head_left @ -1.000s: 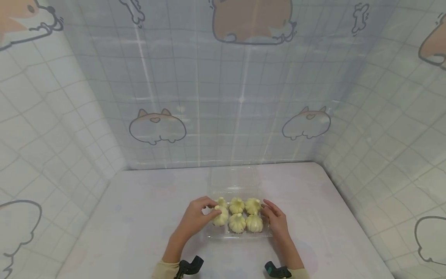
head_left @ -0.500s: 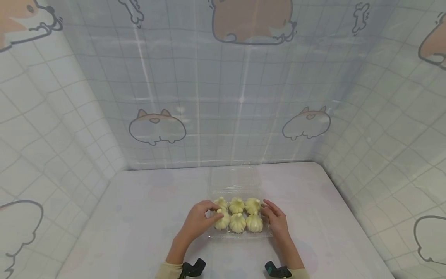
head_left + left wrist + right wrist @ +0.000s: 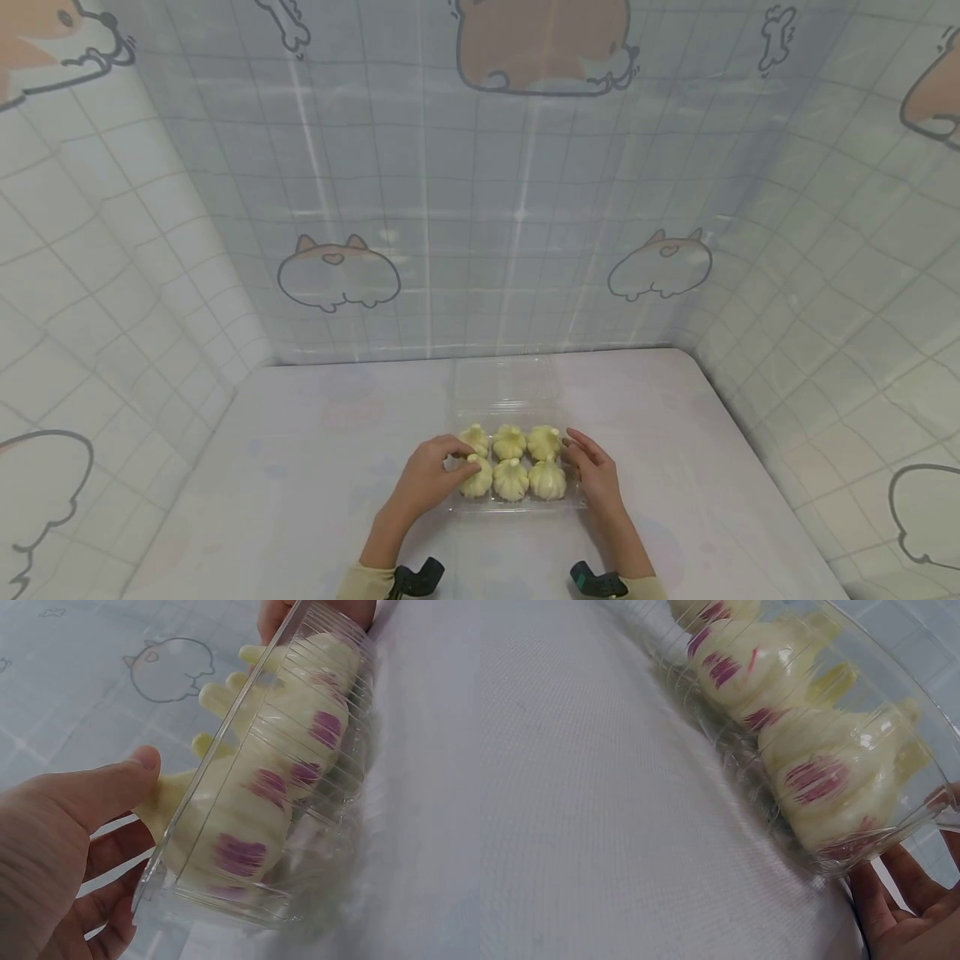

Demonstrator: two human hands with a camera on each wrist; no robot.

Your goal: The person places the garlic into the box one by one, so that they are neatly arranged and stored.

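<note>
Several pale garlic bulbs with purple streaks sit in two rows of three in a clear plastic clamshell box (image 3: pixel 517 507). My left hand (image 3: pixel 429 475) pinches the stem of the front-left garlic bulb (image 3: pixel 477 477) between thumb and fingers. In the left wrist view this bulb (image 3: pixel 225 832) stands inside the box wall, stem upward, beside its neighbours. My right hand (image 3: pixel 596 477) grips the box's right side. The right wrist view has its fingers (image 3: pixel 919 889) against the outside of the end wall, close to a bulb (image 3: pixel 840 776); part of that hand is cut off.
The box's clear lid (image 3: pixel 504 382) lies folded back toward the rear of the white table (image 3: pixel 337 450). Tile-patterned sheets with cartoon animals (image 3: pixel 480 183) enclose the table at the back and both sides. Dark wrist devices (image 3: pixel 597 581) are strapped on both forearms.
My left hand has moved slightly down and toward me with the front-left garlic bulb, which now sits lower in line with its row. The right hand has stayed still.
</note>
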